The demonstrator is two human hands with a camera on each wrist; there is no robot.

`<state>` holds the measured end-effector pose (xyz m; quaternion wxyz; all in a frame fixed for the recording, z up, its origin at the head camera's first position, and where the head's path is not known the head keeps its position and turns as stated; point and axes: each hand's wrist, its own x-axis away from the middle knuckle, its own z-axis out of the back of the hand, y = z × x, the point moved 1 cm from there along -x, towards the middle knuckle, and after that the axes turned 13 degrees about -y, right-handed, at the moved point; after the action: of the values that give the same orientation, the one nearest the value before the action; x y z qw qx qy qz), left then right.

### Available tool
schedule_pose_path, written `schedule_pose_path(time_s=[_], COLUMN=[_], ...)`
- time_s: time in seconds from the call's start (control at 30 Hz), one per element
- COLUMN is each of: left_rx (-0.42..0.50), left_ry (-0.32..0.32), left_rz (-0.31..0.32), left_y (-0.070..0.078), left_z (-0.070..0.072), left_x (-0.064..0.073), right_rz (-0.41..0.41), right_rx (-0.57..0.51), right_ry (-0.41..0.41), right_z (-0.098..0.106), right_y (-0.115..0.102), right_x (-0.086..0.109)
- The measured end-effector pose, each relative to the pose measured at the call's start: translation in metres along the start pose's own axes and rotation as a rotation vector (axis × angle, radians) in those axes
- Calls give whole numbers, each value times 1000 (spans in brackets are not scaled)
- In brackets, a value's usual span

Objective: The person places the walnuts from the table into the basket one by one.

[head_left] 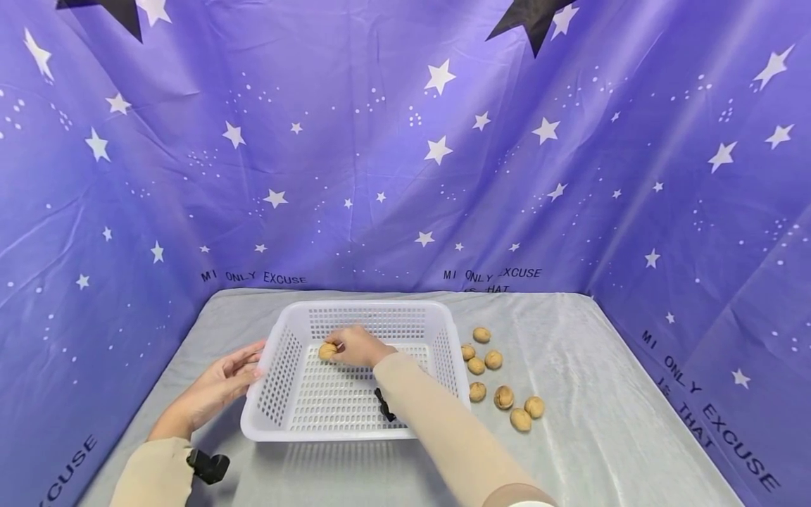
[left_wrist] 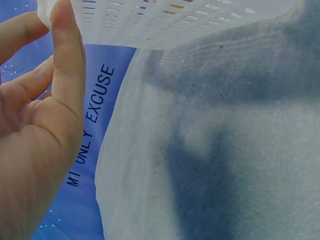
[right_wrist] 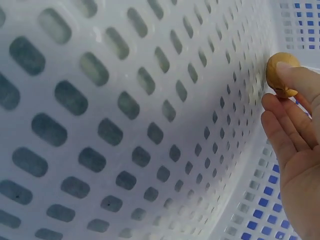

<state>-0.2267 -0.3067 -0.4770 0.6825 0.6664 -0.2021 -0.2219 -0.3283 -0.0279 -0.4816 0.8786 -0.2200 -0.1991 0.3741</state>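
Observation:
A white plastic basket [head_left: 342,431] with slotted walls stands in the middle of the head view. At its left rim is my left hand [head_left: 218,384], which pinches the edge between thumb and fingers; in the left wrist view the thumb [left_wrist: 67,65] lies against the rim. My right hand [head_left: 361,347] reaches inside the basket and holds a walnut [head_left: 327,351] near the left part of the floor. The right wrist view shows this walnut [right_wrist: 281,75] between thumb and fingertips, close to the slotted wall. No other walnut shows inside the basket.
Several walnuts [head_left: 503,397] lie loose on the grey cloth-covered table [head_left: 608,422] to the right of the basket, some close to its wall. A purple-blue star-printed curtain [head_left: 380,176] encloses the table at the back and both sides.

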Motion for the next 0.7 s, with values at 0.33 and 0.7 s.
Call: schedule_pose_path(time_s=[0.33,0.7], left_rx=[1,-2], left_ry=[-16,-4], left_rz=[-12,-4], left_y=[0,0], left_z=[0,0], left_x=[0,0], right_rz=[-46,12], right_rx=[-72,-19], right_ry=[-68,-141], right_z=[20,85], right_y=[-2,-17], right_x=[10,48])
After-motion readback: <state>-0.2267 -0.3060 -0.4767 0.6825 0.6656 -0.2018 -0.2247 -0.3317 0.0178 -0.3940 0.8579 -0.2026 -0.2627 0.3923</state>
